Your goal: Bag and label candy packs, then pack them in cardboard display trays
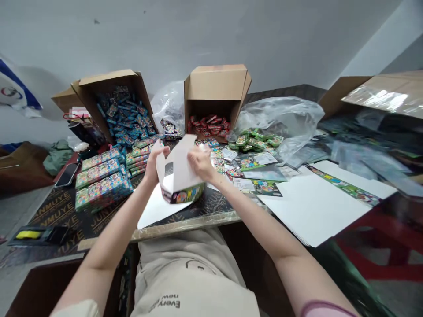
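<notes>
I hold a small open cardboard box [180, 180] above the table's front edge; it is white inside and brightly printed outside. My left hand [153, 164] grips its left wall, fingers curled over the rim. My right hand [202, 163] pinches the raised flap on the right side. A flat white sheet [155, 210] lies under the box.
Stacks of colourful packs [101, 182] lie to the left. Two tipped cartons hold blue packs [127, 114] and red packs [209, 124]. Green packs [256, 140] spill from a clear bag. White sheets [310, 207] lie at the right, a phone [68, 174] at the left.
</notes>
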Motion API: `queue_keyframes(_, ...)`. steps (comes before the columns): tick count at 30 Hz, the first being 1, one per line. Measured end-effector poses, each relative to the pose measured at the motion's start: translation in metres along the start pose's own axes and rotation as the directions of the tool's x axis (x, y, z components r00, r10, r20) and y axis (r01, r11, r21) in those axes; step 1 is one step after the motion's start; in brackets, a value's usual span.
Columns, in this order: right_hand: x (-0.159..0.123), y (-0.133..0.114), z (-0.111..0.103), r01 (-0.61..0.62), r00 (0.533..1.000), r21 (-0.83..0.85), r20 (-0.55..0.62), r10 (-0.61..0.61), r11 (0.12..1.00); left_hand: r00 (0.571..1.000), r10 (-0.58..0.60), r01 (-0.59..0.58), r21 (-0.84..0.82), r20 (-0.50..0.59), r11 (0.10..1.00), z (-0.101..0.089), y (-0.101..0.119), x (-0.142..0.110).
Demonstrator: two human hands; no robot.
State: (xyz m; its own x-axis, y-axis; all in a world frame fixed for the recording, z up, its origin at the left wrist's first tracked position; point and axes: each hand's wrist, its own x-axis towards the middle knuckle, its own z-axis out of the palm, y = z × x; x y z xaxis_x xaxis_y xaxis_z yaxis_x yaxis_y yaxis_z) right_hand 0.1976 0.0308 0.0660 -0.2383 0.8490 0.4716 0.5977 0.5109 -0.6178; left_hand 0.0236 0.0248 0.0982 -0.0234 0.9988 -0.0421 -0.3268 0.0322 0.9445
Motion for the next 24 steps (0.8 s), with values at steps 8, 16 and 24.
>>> queue_keyframes(8,-0.034,0.024,0.109,-0.106,0.855,0.005,0.511,0.089,0.994,0.984,0.073,-0.086,0.075,0.16,0.993,-0.119,-0.063,-0.024)
queue_keyframes(16,-0.048,0.046,0.157,-0.118,0.833,-0.086,0.533,0.146,0.989,0.909,-0.414,0.414,-0.023,-0.052,0.91,-0.153,-0.095,-0.019)
queue_keyframes(24,-0.042,0.017,0.134,0.049,0.918,-0.099,0.397,-0.006,0.994,0.935,-0.321,0.336,0.088,-0.15,0.938,-0.138,-0.104,-0.01)
